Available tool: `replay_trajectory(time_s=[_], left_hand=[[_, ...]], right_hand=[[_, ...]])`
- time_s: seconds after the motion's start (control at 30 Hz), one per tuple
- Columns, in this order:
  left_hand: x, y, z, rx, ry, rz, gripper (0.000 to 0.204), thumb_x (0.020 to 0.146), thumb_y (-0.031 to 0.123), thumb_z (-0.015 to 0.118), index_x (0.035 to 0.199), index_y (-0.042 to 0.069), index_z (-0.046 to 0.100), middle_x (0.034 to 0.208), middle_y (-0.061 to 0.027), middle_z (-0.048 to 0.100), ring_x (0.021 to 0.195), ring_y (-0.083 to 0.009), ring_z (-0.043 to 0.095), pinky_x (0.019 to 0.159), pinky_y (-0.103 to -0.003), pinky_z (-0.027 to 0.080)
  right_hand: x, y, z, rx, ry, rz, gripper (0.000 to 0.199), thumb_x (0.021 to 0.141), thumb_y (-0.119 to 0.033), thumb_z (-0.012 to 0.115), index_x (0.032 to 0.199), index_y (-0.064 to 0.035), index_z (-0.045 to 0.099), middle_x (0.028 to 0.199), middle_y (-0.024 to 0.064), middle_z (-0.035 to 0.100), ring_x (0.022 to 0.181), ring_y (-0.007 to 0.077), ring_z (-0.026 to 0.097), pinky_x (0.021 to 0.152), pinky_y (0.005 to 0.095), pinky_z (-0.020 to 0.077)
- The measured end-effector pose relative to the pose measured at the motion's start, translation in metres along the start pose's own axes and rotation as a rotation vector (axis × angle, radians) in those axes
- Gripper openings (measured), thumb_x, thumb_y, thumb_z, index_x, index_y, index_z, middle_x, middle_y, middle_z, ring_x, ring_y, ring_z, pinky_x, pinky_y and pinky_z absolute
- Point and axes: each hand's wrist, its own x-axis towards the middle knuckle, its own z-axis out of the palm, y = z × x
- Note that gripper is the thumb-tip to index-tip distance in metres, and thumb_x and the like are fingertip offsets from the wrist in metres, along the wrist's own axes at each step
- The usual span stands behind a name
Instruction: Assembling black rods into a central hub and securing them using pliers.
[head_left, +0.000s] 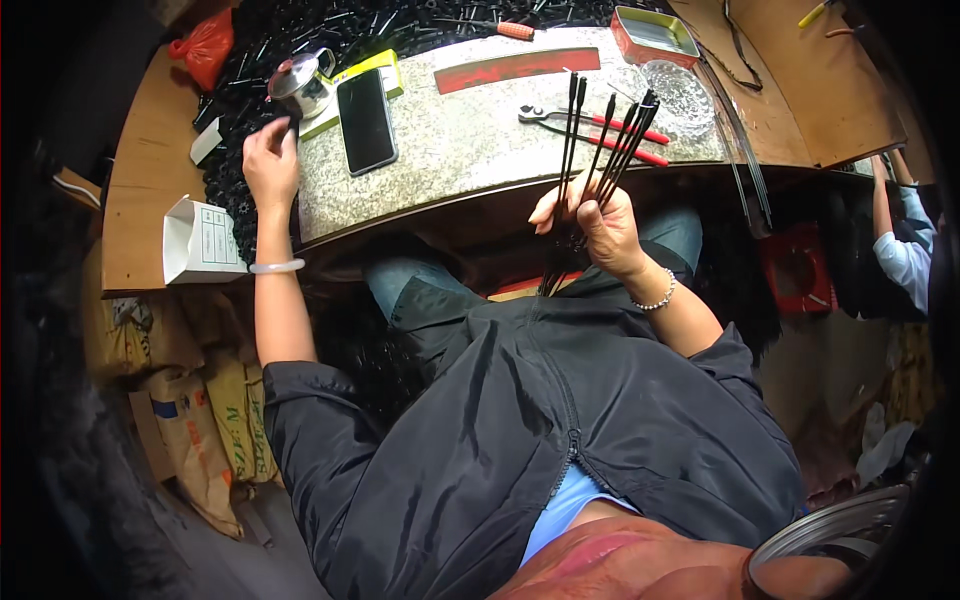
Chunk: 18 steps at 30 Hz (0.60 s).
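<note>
My right hand (pixel 610 232) is closed round a bundle of thin black rods (pixel 625 140). The rods stand up above the fingers in a loose fan, with small thicker black pieces on their upper ends, and their lower ends hang below the hand. At the left side of the table, my left hand (pixel 270 172) reaches to a heap of small black parts (pixel 225 180). Its fingers are bent together by a dark bit at the fingertips, too small to name. Just beyond that hand stands a lidded metal cup (pixel 300 84).
On the speckled tabletop (pixel 440 150) lie a phone (pixel 367 122), red-handled pliers (pixel 600 135), a red strip (pixel 517 70) and a screwdriver (pixel 515 31). A tin box (pixel 655 38) and a clear dish (pixel 680 98) stand right. A white carton (pixel 205 242) sits left. Another person's arm (pixel 882 205) shows far right.
</note>
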Motion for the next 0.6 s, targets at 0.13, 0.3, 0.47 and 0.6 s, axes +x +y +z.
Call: replay_trajectory(time_s=[0.13, 0.3, 0.47, 0.6], left_hand=[[0.006, 0.145, -0.012, -1.276, -0.211, -0.106, 0.021, 0.084, 0.0, 0.055, 0.105, -0.002, 0.052, 0.1, -0.0131, 0.058, 0.092, -0.0222, 0.06, 0.082, -0.03, 0.051], [-0.003, 0.243, -0.023, -1.887, -0.584, -0.296, 0.03, 0.082, 0.001, 0.056, 0.112, -0.004, 0.052, 0.098, -0.0144, 0.06, 0.083, -0.0182, 0.061, 0.074, -0.026, 0.051], [-0.007, 0.25, -0.007, -1.879, -0.696, -0.218, 0.033, 0.083, 0.003, 0.056, 0.115, -0.004, 0.048, 0.107, -0.0183, 0.057, 0.094, -0.0231, 0.06, 0.086, -0.032, 0.049], [-0.009, 0.259, -0.008, -1.825, -0.721, -0.143, 0.025, 0.087, 0.007, 0.052, 0.109, -0.004, 0.052, 0.106, -0.0196, 0.057, 0.094, -0.0233, 0.06, 0.085, -0.031, 0.049]], right_hand=[[0.0, 0.002, 0.005, 0.003, -0.011, 0.018, 0.035, 0.087, -0.038, 0.052, 0.08, -0.0052, 0.043, 0.085, 0.0199, 0.059, 0.073, 0.0192, 0.058, 0.07, 0.0312, 0.0485], [0.003, 0.005, 0.015, 0.018, -0.038, 0.016, 0.032, 0.089, -0.035, 0.049, 0.081, -0.0045, 0.043, 0.085, 0.0194, 0.06, 0.072, 0.0175, 0.057, 0.071, 0.0298, 0.0475], [0.003, 0.004, 0.015, 0.034, 0.003, 0.053, 0.032, 0.09, -0.035, 0.049, 0.086, -0.0036, 0.046, 0.087, 0.0177, 0.061, 0.073, 0.0156, 0.057, 0.071, 0.0282, 0.0473], [0.004, 0.003, 0.01, 0.022, 0.027, 0.074, 0.031, 0.09, -0.034, 0.05, 0.091, -0.0036, 0.049, 0.087, 0.0157, 0.062, 0.073, 0.0143, 0.058, 0.07, 0.0266, 0.048]])
